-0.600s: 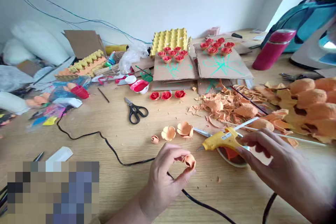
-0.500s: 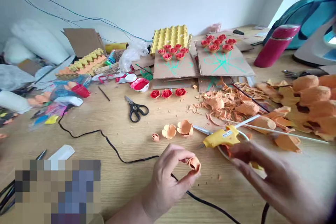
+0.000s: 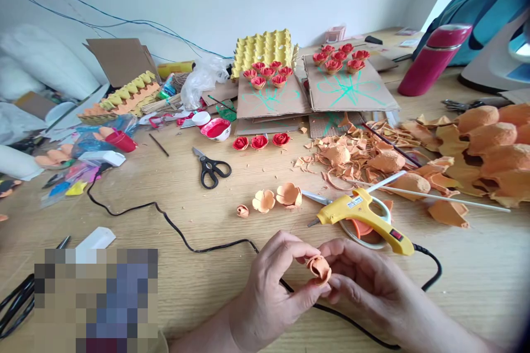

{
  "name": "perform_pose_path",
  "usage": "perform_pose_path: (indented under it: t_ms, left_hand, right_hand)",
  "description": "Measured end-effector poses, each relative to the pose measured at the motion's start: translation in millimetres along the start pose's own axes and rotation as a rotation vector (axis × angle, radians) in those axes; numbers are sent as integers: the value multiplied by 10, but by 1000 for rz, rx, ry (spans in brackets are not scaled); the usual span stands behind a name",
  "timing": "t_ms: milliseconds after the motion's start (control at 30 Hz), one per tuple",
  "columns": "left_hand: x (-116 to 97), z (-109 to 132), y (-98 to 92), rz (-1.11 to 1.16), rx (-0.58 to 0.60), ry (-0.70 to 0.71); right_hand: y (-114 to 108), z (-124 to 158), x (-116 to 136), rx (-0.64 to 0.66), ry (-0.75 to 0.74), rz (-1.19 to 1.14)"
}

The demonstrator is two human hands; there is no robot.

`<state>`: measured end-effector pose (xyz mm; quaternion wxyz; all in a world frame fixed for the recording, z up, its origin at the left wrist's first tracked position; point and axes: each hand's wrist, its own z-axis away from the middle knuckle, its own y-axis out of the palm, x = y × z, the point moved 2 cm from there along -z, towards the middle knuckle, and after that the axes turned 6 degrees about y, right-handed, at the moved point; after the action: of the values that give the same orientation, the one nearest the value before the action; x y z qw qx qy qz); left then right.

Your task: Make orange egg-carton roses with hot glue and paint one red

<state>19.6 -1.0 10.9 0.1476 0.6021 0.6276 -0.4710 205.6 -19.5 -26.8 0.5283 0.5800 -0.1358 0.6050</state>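
An orange flower of egg-carton pulp (image 3: pixel 319 269), its petals curled inward, is pinched between the thumb and fingers of my left hand (image 3: pixel 269 284). On its right side, the thumb and fingertips of my right hand (image 3: pixel 368 278) close on the same flower. Just beyond my right hand, a yellow glue gun (image 3: pixel 351 207) with a white glue stick lies on its side, beside a roll of white tape (image 3: pixel 383 208). A small rolled bud (image 3: pixel 242 210) and two open petal cups (image 3: pixel 263 201) rest on the table in front of my hands.
Black-handled scissors (image 3: pixel 211 170) lie left of centre. Three red flowers (image 3: pixel 259 142) sit near a bowl of red paint (image 3: pixel 218 129). Cardboard panels (image 3: pixel 351 91) bear more red flowers. Carton scraps (image 3: pixel 339 154) cover the right side, near a red bottle (image 3: pixel 434 60). A black cord (image 3: pixel 174 229) crosses the table.
My right hand has left the glue gun, which now lies on the table, and has come left to the flower. My left hand has kept its hold on the flower.
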Motion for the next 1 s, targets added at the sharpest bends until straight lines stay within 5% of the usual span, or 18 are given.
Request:
perform_pose_path:
  t_ms: [1000]
  left_hand:
    - [-27, 18, 17, 40, -26, -35]
  right_hand:
    - [11, -10, 75, -39, -16, 17]
